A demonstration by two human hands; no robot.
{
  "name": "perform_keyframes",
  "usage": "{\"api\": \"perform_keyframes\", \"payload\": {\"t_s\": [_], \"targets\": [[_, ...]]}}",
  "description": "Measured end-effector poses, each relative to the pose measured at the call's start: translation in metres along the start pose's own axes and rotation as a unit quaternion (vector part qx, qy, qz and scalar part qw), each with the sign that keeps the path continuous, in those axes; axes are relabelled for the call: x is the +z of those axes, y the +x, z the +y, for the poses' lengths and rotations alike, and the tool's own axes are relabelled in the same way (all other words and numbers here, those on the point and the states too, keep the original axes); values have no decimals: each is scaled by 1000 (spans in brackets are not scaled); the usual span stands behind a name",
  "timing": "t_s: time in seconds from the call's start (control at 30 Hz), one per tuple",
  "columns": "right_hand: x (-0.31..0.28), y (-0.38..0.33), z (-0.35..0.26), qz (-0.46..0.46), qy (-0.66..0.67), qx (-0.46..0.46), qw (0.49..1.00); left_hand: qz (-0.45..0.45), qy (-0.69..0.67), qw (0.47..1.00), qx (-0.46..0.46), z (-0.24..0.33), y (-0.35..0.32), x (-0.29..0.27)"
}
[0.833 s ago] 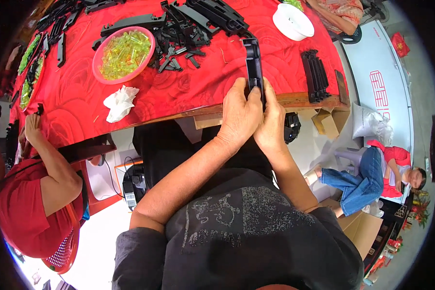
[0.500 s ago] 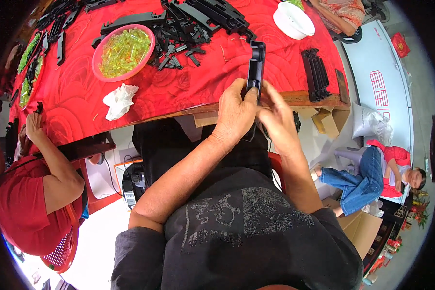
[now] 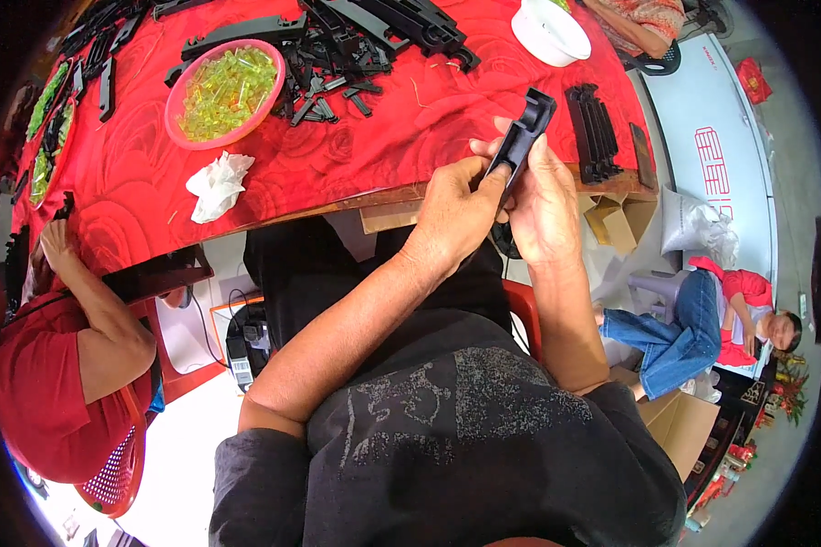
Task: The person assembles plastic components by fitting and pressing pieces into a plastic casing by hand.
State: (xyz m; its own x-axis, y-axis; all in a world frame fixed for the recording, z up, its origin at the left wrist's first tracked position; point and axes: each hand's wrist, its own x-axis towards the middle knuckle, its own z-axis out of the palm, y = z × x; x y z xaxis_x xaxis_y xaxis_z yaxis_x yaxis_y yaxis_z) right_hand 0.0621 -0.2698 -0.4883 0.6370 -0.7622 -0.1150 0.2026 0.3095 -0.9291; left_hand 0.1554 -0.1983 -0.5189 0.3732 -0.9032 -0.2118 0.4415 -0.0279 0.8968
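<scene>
Left-hand fingers pinch long black channel-shaped plastic part, right-hand fingers wrapped behind it, right of round pink plastic bowl. Probably light, stiff, smooth; grip side walls.

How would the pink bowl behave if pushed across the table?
The pink bowl would probably slide rather than tip; it looks wide and low. Its loose yellow-green pieces, piled near the rim, may shift or spill. The wrinkled red cloth could bunch underneath.

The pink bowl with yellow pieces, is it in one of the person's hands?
No, the pink bowl stands on the red tablecloth, while the left hand and right hand are both at a black plastic part.
</scene>
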Motion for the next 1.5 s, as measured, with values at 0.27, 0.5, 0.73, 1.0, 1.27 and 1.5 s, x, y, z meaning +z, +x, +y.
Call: {"api": "perform_keyframes", "payload": {"t_s": [0.27, 0.5, 0.73, 1.0, 1.27, 1.5], "targets": [[0, -7, -4, 63, 5, -19, 998, -29, -77, 995, -63, 22, -14, 5], [3, -4, -3, 61, 43, -43, 996, -41, 6, 998, 48, -3, -11, -1], [0, 3, -1, 71, 82, -69, 992, -40, 230, 936, 263, 15, -42, -17], [1, 2, -3, 35, 104, -77, 991, -123, 373, 883, 257, 23, -43, -17], [2, -2, -6, 45, 101, -100, 989, -89, 371, 883, 272, 14, -44, -8], [-1, -11, -12, 32, 157, -106, 981, -60, 305, 898, 310, 12, -54, -5]]}}
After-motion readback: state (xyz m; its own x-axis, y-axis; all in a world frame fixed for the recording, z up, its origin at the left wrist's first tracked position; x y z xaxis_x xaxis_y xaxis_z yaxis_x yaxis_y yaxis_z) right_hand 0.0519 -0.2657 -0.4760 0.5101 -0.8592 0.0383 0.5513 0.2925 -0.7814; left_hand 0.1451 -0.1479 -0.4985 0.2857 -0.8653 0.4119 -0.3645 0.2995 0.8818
